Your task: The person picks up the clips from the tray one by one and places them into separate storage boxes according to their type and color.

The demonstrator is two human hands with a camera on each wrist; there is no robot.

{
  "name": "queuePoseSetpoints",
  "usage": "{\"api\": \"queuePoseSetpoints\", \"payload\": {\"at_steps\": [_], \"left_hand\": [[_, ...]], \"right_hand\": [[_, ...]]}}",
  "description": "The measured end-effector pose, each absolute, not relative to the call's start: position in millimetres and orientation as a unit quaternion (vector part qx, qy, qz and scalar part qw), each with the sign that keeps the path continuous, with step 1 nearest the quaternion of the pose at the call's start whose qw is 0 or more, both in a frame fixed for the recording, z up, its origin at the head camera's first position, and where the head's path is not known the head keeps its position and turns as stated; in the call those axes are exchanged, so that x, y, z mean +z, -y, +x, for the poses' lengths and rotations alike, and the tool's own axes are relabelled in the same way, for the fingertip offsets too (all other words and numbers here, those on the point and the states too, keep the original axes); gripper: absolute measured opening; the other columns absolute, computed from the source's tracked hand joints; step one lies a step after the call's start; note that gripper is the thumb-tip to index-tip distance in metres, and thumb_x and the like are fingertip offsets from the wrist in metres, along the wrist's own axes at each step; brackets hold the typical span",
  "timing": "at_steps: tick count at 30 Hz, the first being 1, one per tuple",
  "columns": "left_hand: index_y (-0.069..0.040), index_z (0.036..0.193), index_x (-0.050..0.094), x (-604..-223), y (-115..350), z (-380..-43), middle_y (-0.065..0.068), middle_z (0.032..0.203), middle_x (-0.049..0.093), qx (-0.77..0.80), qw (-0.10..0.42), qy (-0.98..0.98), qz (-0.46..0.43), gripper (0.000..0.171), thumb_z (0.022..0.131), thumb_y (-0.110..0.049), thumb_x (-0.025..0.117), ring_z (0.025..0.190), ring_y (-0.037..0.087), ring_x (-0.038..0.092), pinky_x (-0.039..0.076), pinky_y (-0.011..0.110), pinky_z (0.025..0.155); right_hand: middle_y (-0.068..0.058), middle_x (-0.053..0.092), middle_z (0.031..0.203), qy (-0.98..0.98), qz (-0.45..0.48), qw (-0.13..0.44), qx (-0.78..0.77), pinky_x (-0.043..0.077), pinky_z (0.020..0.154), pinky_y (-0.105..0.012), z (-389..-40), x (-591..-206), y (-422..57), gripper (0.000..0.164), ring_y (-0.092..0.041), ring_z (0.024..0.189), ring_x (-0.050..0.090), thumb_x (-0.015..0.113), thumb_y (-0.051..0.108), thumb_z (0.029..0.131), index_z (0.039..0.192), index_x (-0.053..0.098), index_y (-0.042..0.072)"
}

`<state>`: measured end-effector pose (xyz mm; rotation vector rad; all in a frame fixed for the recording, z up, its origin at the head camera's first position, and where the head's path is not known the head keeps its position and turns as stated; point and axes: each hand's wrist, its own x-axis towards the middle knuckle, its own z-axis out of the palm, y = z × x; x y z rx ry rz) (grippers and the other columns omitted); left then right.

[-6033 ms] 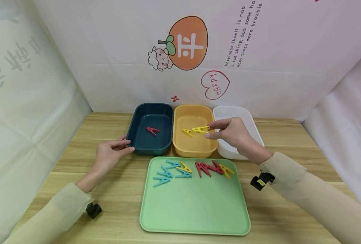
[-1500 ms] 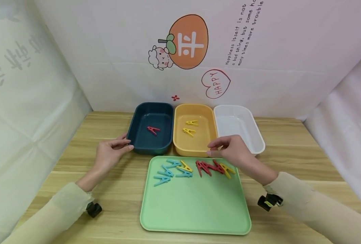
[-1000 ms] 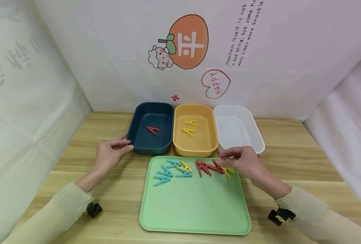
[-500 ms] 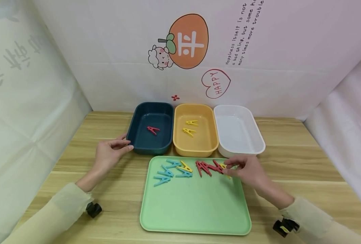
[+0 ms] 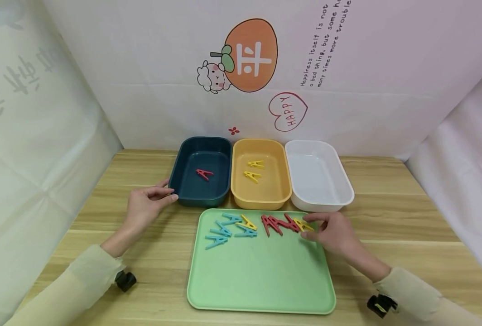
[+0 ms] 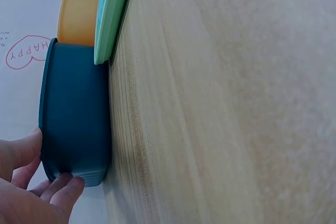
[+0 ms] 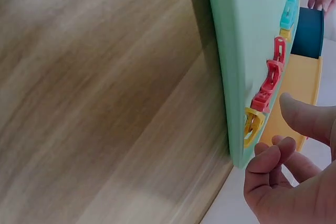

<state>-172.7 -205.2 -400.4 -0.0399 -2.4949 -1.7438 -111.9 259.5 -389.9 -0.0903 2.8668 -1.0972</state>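
Note:
My left hand (image 5: 145, 206) holds the left side of the dark blue bin (image 5: 202, 202); in the left wrist view the thumb is at the rim and the fingertips (image 6: 73, 187) are against the outer wall. My right hand (image 5: 334, 231) hovers at the far right corner of the green tray (image 5: 261, 276). Its thumb and fingers stand apart around a yellow clothespin (image 5: 305, 225), which lies beside several red clothespins (image 5: 274, 224). The right wrist view shows a gap between the thumb and the yellow clothespin (image 7: 253, 125). Several light blue clothespins (image 5: 216, 241) and another yellow clothespin (image 5: 247, 222) lie farther left.
Behind the tray, a yellow bin (image 5: 261, 200) with two yellow clothespins stands between the dark blue bin, which has one red clothespin (image 5: 204, 174) in it, and a white bin (image 5: 320, 181). A printed white cloth (image 5: 163, 108) hangs behind the wooden table (image 5: 151, 258).
The yellow clothespin my right hand held over the yellow bin now lies inside it. That hand has moved right and toward me, over the tray, its fingers spreading. The left hand stays put.

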Motion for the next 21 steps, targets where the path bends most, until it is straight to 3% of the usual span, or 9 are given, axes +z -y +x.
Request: {"api": "queuePoseSetpoints", "payload": {"at_steps": [10,21], "left_hand": [[0.008,0.112,0.078,-401.3,205.6,-173.8,0.016,0.144,0.062,-0.571,0.055,0.819,-0.016,0.024,0.094,-0.008,0.082,0.137,0.029,0.057,0.054,0.013,0.084],[0.008,0.112,0.078,-400.9,205.3,-173.6,0.017,0.143,0.063,-0.566,0.056,0.822,-0.021,0.025,0.094,-0.008,0.082,0.136,0.030,0.058,0.054,0.013,0.084]], "right_hand": [[-0.001,0.057,0.063,-0.938,-0.016,0.053,-0.343,0.040,0.047,-0.027,-120.9,-397.7,-257.9,0.041,-0.016,0.060,0.051,0.090,0.014,0.082,0.120,0.079,0.003],[-0.006,0.073,0.100,-0.936,-0.009,0.079,-0.343,0.044,0.051,-0.030,-119.6,-394.7,-248.5,0.035,-0.018,0.066,0.054,0.092,0.010,0.080,0.114,0.081,0.007]]}}
